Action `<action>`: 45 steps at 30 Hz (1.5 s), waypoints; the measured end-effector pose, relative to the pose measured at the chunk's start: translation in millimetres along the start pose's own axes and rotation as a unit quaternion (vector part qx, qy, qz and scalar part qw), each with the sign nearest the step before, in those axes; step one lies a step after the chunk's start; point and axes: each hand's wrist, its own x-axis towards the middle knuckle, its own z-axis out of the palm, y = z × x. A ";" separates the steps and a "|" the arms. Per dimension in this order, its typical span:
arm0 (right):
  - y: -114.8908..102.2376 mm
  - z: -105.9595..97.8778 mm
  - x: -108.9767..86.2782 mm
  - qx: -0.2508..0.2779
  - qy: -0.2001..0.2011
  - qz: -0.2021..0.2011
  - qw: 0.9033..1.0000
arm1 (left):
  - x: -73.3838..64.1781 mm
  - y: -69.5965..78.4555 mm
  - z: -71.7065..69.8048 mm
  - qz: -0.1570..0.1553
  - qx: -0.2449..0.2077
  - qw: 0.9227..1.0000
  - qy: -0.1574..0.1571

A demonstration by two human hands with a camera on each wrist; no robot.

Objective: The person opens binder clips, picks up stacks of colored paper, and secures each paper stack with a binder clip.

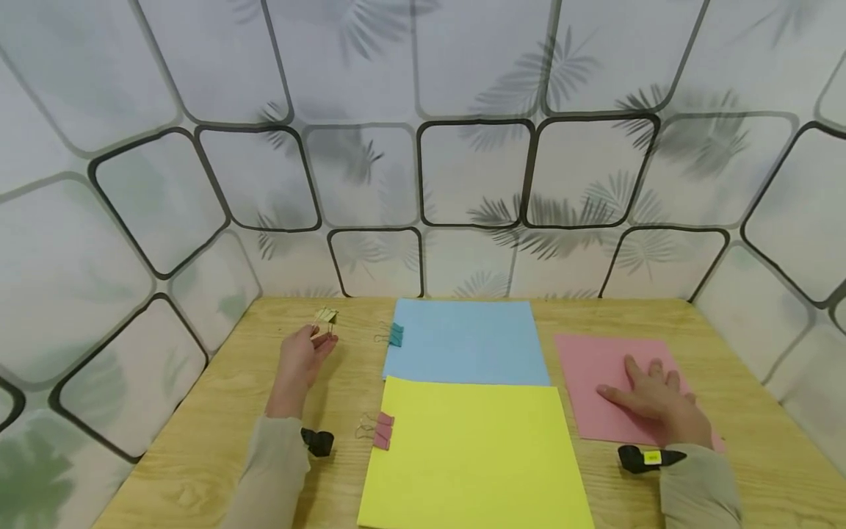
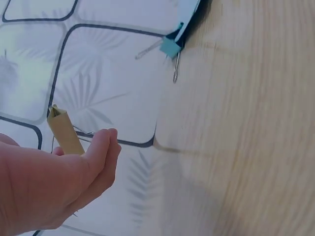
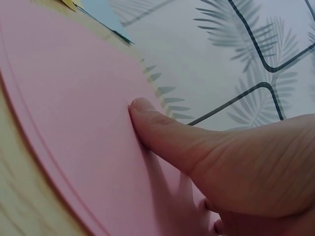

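My left hand [image 1: 309,354] holds a yellow binder clip [image 1: 326,316] by its wire handles, at the left of the table. In the left wrist view the clip's yellow body [image 2: 65,132] stands up beyond the thumb and fingers. My right hand [image 1: 654,397] rests with spread fingers on a stack of pink paper [image 1: 595,375] at the right. The right wrist view shows the thumb [image 3: 162,132] lying on the pink paper [image 3: 74,108]; the other fingers are mostly hidden there.
Yellow paper [image 1: 476,455] lies front centre, with a pink binder clip [image 1: 382,431] on its left edge. Behind it is blue paper [image 1: 469,342] with a teal binder clip [image 1: 396,335] on its left edge. Patterned walls [image 1: 476,176] border the wooden table [image 1: 218,441].
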 end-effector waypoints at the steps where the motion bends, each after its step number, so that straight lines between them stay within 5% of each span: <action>1: -1.5 0.6 1.0 0.003 -0.003 0.001 1.000 | -2.4 0.0 -2.0 -0.013 -0.023 1.000 -0.004; 7: -7.0 6.5 6.7 0.007 -0.012 -0.003 1.000 | -6.8 -1.3 -11.7 -0.048 -0.108 0.992 -0.039; 15: 4.8 4.6 8.1 -0.020 0.009 -0.004 1.000 | -2.8 -6.4 2.0 -0.010 -0.081 0.994 -0.068; 19: 8.1 1.9 6.2 -0.017 0.009 -0.007 1.000 | -4.2 -4.4 9.4 -0.026 -0.098 0.991 -0.092; 30: 1.2 -0.4 6.4 -0.010 0.003 -0.005 1.000 | -6.3 2.3 0.7 -0.069 -0.142 0.981 -0.113; 45: 1.9 0.4 6.6 -0.004 0.002 0.001 1.000 | -7.0 1.0 -1.3 -0.095 -0.131 0.979 -0.125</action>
